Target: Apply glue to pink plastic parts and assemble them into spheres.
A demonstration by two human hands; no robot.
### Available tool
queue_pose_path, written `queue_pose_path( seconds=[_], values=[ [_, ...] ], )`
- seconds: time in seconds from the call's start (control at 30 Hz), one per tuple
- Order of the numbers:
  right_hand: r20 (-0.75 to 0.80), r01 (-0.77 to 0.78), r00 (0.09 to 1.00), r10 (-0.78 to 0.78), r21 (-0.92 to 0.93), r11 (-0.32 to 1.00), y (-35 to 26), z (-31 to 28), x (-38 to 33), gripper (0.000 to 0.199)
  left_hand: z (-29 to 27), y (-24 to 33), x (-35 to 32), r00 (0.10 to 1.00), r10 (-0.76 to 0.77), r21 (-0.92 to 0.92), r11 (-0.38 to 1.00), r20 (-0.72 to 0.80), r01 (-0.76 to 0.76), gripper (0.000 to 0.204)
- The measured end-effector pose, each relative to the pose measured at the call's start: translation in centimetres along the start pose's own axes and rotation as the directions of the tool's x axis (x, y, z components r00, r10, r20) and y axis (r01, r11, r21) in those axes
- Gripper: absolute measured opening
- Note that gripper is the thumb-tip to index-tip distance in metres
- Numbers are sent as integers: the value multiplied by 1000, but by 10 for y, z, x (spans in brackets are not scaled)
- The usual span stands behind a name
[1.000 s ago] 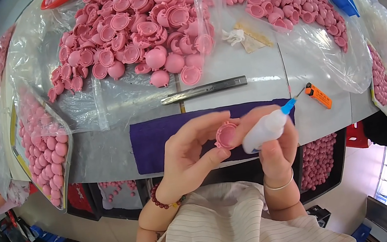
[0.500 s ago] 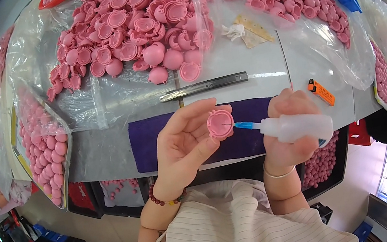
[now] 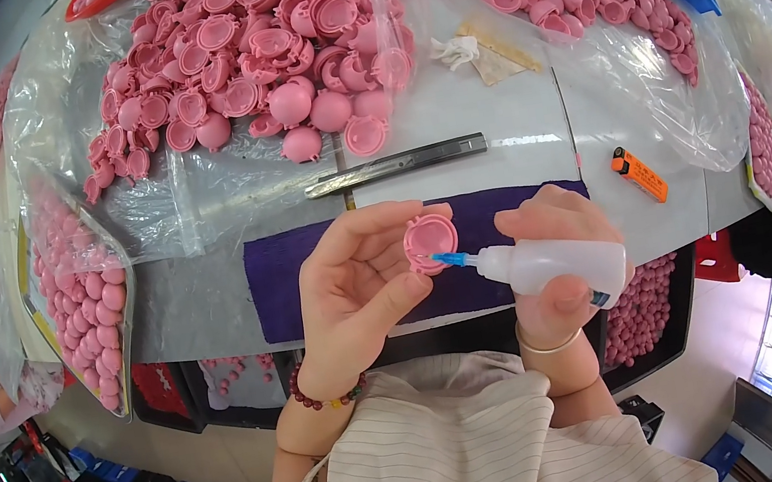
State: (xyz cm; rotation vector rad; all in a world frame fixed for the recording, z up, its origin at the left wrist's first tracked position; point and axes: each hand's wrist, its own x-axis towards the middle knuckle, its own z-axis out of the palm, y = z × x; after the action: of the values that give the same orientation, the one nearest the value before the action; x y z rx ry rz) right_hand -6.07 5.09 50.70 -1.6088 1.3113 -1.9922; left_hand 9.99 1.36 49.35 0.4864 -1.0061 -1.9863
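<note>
Between the thumb and fingers of my left hand [image 3: 354, 291] is a pink plastic half-shell [image 3: 430, 236], its hollow side facing up and toward the right. My right hand [image 3: 566, 263] is closed round a translucent white squeeze bottle [image 3: 551, 265] with a blue needle tip [image 3: 451, 259]. The bottle lies nearly level, and its tip meets the lower rim area of the half-shell; whether any liquid comes out is too small to tell. Both hands are above a dark purple cloth [image 3: 298, 290] at the table's near edge.
A large pile of pink half-shells [image 3: 217, 36] lies on clear plastic at the back. A utility knife [image 3: 394, 166] rests beyond the cloth, an orange lighter-like object [image 3: 639, 175] to the right. Pink balls fill a tray [image 3: 80, 320] at left; a black bin [image 3: 646, 321] of pink pieces sits below right.
The bottle in my right hand has shifted left, its tip now lower on the half-shell. My left hand has tilted the half-shell slightly and moved a little left.
</note>
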Motion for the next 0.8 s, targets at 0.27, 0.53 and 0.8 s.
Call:
queue_pose_path(
  seconds=[0.27, 0.53, 0.8],
  values=[
    [-74, -39, 997, 38, -12, 999, -1, 2, -3, 49, 6, 0, 0, 994, -14, 33, 999, -111, 18, 45],
    [-107, -25, 994, 24, -5, 1000, -2, 2, -4, 48, 1, 0, 0, 1000, 7, -25, 1000, -6, -7, 41],
    [-82, -6, 997, 0, -76, 997, -1, 0, -4, 48, 4, -3, -1, 994, 103, 145, 985, -36, -96, 42]
  ],
)
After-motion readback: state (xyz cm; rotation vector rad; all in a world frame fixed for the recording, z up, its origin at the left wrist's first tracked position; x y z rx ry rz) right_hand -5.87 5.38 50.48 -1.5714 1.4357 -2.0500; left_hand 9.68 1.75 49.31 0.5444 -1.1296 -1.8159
